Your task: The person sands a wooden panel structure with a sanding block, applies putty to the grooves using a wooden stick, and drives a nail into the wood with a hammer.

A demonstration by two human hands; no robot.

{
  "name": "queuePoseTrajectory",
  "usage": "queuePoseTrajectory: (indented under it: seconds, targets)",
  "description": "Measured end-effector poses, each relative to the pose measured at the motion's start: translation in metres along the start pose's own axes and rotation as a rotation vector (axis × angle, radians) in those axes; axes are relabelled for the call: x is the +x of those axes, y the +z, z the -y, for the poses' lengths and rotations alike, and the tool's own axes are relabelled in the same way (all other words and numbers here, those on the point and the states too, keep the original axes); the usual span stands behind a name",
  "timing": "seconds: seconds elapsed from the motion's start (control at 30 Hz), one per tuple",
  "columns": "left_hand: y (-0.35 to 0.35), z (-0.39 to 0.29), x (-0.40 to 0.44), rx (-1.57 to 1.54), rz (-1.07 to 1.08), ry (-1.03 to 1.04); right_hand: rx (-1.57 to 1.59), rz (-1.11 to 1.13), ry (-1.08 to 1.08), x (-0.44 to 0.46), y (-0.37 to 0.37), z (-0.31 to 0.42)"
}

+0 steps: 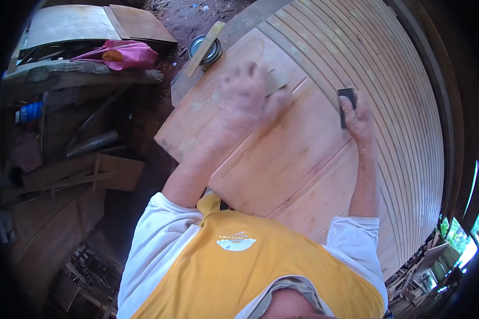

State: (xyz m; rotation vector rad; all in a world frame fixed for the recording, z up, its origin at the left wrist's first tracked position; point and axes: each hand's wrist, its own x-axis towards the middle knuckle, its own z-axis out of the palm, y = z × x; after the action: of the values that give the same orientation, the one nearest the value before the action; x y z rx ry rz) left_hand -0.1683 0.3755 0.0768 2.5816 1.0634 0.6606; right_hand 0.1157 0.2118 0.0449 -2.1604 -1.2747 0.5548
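My right hand (361, 119) is closed around a small dark block (346, 100), which looks like a sanding block, at the border between the smooth planks and the narrow grooved strips. My left hand (245, 95), smeared by motion, has its fingers apart over the broad wooden panel (271, 170); whether it touches the wood is unclear. Beside its fingers is a small pale greenish patch (277, 81) with dark marks, too blurred to name. Reddish seams run slantwise between the panel's planks.
A tin can (212, 52) with a wooden stick (205, 49) across its top stands by the panel's far left edge. At left are a pink bag (126, 55), plywood sheets (69, 24), a blue-labelled bottle (31, 112) and scrap boards (117, 173). Curved narrow strips (388, 106) spread rightward.
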Motion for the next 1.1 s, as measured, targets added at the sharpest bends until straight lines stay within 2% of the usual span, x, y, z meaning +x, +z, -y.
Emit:
queuePoseTrajectory:
  seconds: [0.03, 0.1, 0.13, 0.2, 0.23, 0.33, 0.43, 0.47, 0.53, 0.57, 0.67, 0.73, 0.77, 0.83, 0.9, 1.0, 1.1]
  targets:
    - [-0.011, 0.007, -0.003, 0.012, -0.059, 0.002, 0.07, 0.104, 0.048, -0.015, 0.005, 0.004]
    - [-0.028, 0.039, -0.003, 0.126, -0.176, -0.08, -0.181, -0.128, -0.097, -0.038, 0.01, 0.004]
    - [-0.033, 0.055, -0.003, 0.182, -0.129, -0.162, -0.312, -0.247, -0.177, -0.039, 0.012, 0.007]
    - [-0.034, 0.086, -0.009, 0.289, -0.023, -0.327, -0.224, -0.352, -0.112, -0.035, 0.015, 0.02]
    - [-0.03, 0.101, -0.013, 0.238, -0.009, -0.319, -0.181, -0.406, -0.07, -0.032, 0.019, 0.029]
    - [-0.012, 0.132, -0.016, 0.053, 0.033, -0.313, -0.137, -0.362, -0.193, -0.003, 0.036, 0.085]
    - [-0.013, 0.14, -0.02, -0.047, -0.155, -0.179, -0.021, -0.285, -0.274, 0.024, 0.066, 0.154]
    - [-0.024, 0.131, -0.015, -0.123, -0.152, -0.203, 0.01, -0.257, -0.293, 0.032, 0.072, 0.175]
    - [-0.039, 0.106, -0.007, -0.523, -0.1, -0.354, 0.085, -0.176, -0.315, 0.043, 0.081, 0.205]
    - [-0.039, 0.091, -0.005, -0.729, -0.063, -0.432, 0.187, -0.117, -0.272, 0.045, 0.094, 0.211]
    - [-0.026, 0.049, 0.012, -1.073, -0.09, -0.32, 0.494, -0.017, -0.103, 0.055, 0.12, 0.215]
    - [-0.018, 0.047, 0.021, -1.034, 0.09, -0.236, 0.729, -0.015, 0.062, 0.059, 0.118, 0.222]
    - [-0.013, 0.048, 0.025, -1.007, 0.173, -0.196, 0.693, -0.055, 0.09, 0.067, 0.117, 0.21]
    - [-0.011, 0.048, 0.035, -0.993, 0.16, -0.129, 0.624, -0.124, 0.149, 0.084, 0.104, 0.166]
    - [-0.003, 0.062, 0.031, -0.971, 0.103, -0.071, 0.107, -0.132, 0.071, 0.111, 0.064, 0.134]
    - [0.019, 0.089, 0.016, -0.919, 0.029, -0.06, -0.384, -0.141, 0.085, 0.14, 0.041, 0.106]
    - [0.028, 0.102, 0.01, -0.967, 0.032, -0.096, -0.565, -0.162, -0.054, 0.169, 0.038, 0.081]
